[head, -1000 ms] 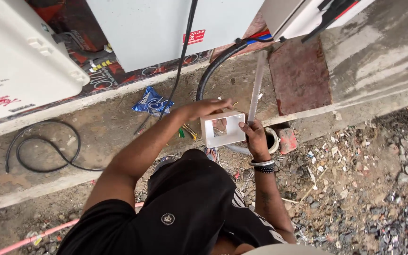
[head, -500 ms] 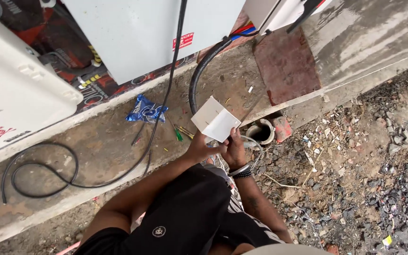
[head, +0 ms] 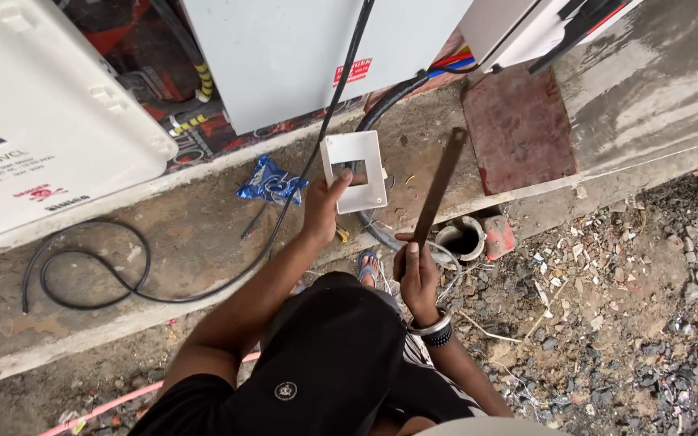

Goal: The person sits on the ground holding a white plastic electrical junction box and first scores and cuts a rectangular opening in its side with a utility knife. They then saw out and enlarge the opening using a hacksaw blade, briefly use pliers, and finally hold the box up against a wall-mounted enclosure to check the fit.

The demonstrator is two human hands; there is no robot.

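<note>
Above the concrete ledge [head: 203,242], left hand [head: 322,208] grips a white frame [head: 355,171] and right hand [head: 418,270] clasps a flat blade [head: 438,187]; frame looks uncut, unmounted.

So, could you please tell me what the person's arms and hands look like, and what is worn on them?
Both forearms are bare, with no gloves on the left hand or the right hand. The right wrist carries a silver metal bangle and a dark beaded bracelet next to it. The left wrist is bare. Black clothing covers the body below the arms.
</note>
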